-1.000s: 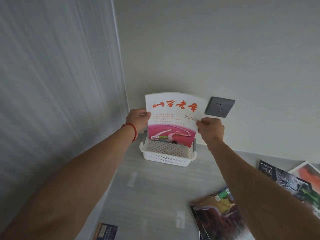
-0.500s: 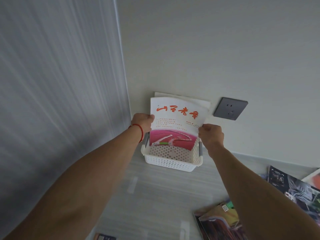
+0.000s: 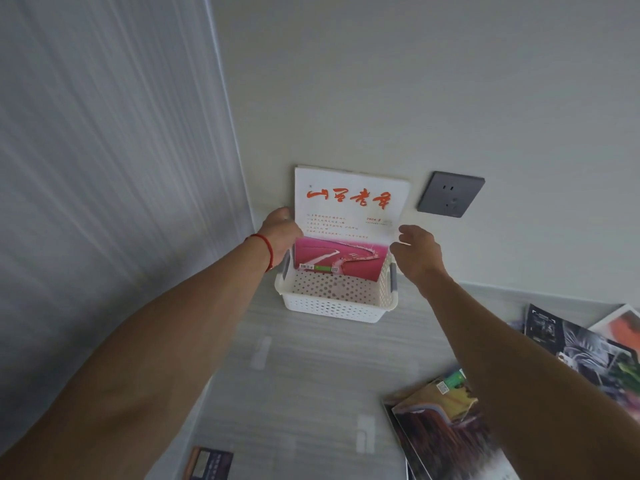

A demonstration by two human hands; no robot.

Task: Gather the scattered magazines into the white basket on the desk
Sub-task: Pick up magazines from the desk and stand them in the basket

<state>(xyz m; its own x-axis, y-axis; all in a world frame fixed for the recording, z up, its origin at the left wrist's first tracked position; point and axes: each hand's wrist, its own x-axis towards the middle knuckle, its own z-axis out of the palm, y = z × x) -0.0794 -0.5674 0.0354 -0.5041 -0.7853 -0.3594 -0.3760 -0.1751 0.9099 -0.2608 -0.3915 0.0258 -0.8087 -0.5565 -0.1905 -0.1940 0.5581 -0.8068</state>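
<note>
Standing a magazine (image 3: 349,216) upright in the white basket (image 3: 334,301) at the back of the counter (image 3: 311,375).
Its lower edge sits inside the basket and its top leans against the wall beside a grey socket (image 3: 450,194). The left hand (image 3: 281,233), with a red string at the wrist, has its fingers closed on the magazine's left edge; the right hand (image 3: 417,252) is loosely apart, fingertips just beside the right edge. Other magazines (image 3: 446,434) lie scattered on the counter at lower right, well apart from the basket, and one more (image 3: 207,463) lies at the near edge.
</note>
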